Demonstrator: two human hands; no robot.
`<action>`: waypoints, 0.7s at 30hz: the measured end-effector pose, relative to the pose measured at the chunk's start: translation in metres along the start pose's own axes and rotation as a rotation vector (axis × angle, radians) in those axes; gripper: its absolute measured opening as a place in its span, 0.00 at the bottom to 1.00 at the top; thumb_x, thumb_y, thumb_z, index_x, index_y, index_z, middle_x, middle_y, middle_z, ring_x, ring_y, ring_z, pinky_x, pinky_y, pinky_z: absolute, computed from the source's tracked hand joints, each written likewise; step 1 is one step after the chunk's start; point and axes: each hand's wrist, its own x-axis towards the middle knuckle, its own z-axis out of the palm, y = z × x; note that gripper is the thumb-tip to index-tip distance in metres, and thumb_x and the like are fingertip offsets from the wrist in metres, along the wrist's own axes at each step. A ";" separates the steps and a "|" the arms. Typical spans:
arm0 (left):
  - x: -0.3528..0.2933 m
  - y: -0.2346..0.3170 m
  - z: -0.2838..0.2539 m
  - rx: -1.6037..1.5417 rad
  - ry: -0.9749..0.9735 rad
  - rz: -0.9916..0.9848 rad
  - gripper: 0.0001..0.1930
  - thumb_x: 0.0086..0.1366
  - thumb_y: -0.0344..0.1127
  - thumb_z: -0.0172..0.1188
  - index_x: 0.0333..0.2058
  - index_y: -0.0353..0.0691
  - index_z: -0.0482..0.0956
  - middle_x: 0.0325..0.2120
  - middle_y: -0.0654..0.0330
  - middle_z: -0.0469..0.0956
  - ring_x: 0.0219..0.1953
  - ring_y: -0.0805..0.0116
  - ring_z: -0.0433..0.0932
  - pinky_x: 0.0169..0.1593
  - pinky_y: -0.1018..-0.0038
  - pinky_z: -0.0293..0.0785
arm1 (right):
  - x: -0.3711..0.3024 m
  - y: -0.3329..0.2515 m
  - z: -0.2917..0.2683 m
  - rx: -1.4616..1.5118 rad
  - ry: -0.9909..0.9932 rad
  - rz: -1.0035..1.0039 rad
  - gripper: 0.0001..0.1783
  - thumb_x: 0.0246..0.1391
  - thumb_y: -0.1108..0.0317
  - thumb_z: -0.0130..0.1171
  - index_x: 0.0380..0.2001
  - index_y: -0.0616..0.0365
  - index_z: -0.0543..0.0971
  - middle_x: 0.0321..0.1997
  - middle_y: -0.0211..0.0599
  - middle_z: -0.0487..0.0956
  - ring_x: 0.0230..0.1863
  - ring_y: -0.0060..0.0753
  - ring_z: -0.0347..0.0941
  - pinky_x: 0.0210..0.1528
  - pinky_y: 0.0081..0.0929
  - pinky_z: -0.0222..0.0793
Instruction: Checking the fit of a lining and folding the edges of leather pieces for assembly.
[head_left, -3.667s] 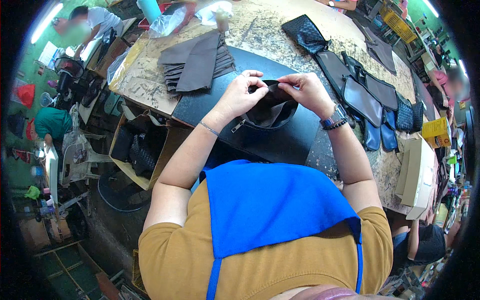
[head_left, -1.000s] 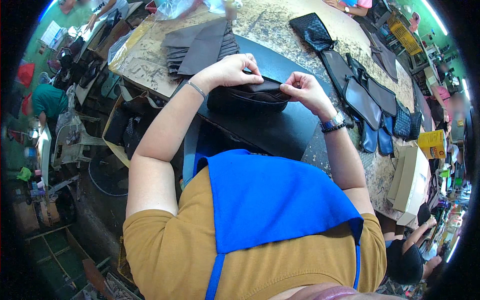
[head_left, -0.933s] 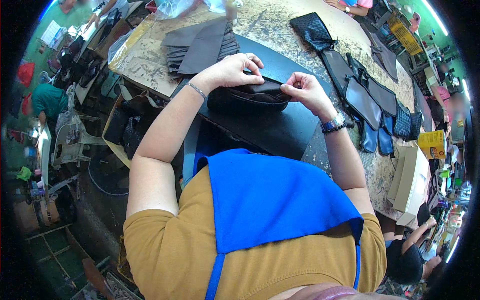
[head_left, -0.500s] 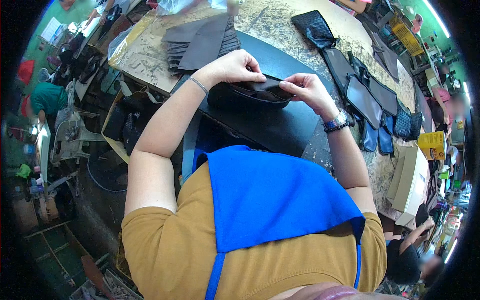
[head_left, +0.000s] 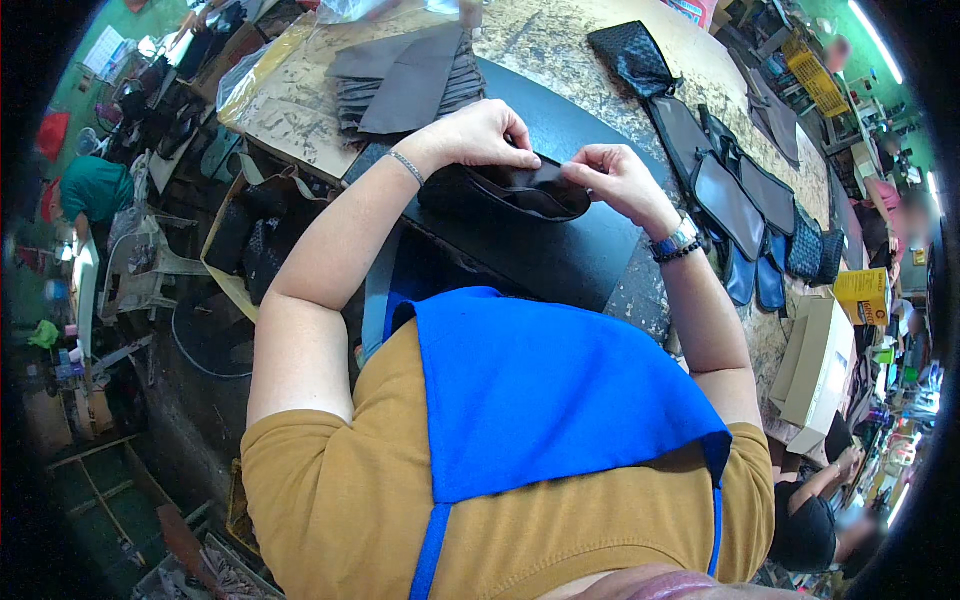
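A black pouch [head_left: 470,204] stands on the dark work mat [head_left: 575,262], its mouth turned up so that the brown lining shows. My left hand [head_left: 492,136] pinches the far edge of the mouth between thumb and fingers. At the right end of the same edge, my right hand [head_left: 618,182] closes thumb and forefinger on the rim. The near rim hangs in a loose curve, and neither hand touches it. Beyond my left hand lies a fanned stack of dark brown cut pieces [head_left: 408,88].
Several dark pouches [head_left: 727,205] overlap on the worn table [head_left: 540,40] to the right, below a woven black pouch [head_left: 630,58]. An open carton [head_left: 812,370] stands at the right edge near a yellow box [head_left: 862,296]. A bin of black material [head_left: 255,235] is at left; co-workers sit around.
Both hands have shifted slightly to the right along with the pouch's rim. The mouth gapes a little wider, with more of the lining in sight.
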 end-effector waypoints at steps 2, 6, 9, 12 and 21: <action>-0.002 0.002 0.000 0.048 0.019 0.008 0.14 0.57 0.43 0.69 0.28 0.35 0.84 0.21 0.66 0.80 0.26 0.80 0.73 0.35 0.78 0.70 | -0.003 -0.010 0.002 -0.097 0.045 0.032 0.11 0.53 0.63 0.64 0.27 0.61 0.81 0.21 0.24 0.77 0.23 0.12 0.69 0.24 0.15 0.63; 0.000 0.001 0.000 -0.004 0.007 -0.009 0.14 0.57 0.43 0.69 0.28 0.36 0.84 0.21 0.66 0.80 0.26 0.79 0.73 0.35 0.78 0.70 | 0.001 0.000 -0.002 -0.058 0.026 0.002 0.13 0.53 0.61 0.64 0.27 0.62 0.81 0.20 0.25 0.77 0.23 0.12 0.69 0.24 0.17 0.64; 0.001 0.001 0.002 -0.025 -0.005 0.028 0.14 0.57 0.43 0.68 0.29 0.36 0.84 0.21 0.65 0.80 0.26 0.79 0.73 0.35 0.78 0.71 | 0.002 0.001 -0.004 -0.118 -0.003 -0.066 0.14 0.53 0.59 0.65 0.28 0.62 0.82 0.20 0.25 0.77 0.22 0.12 0.69 0.24 0.18 0.64; 0.000 0.005 0.003 0.021 -0.030 0.025 0.15 0.57 0.44 0.68 0.29 0.36 0.84 0.21 0.65 0.80 0.26 0.79 0.73 0.35 0.78 0.71 | -0.001 -0.006 -0.002 -0.165 -0.043 -0.029 0.14 0.53 0.60 0.65 0.29 0.63 0.82 0.20 0.26 0.78 0.23 0.13 0.70 0.24 0.18 0.65; 0.002 0.004 0.008 0.073 -0.042 0.102 0.15 0.57 0.44 0.68 0.31 0.35 0.84 0.23 0.61 0.82 0.28 0.76 0.77 0.38 0.76 0.73 | -0.003 -0.009 0.001 -0.073 -0.037 0.037 0.15 0.53 0.58 0.66 0.31 0.61 0.84 0.22 0.25 0.79 0.22 0.12 0.69 0.23 0.16 0.64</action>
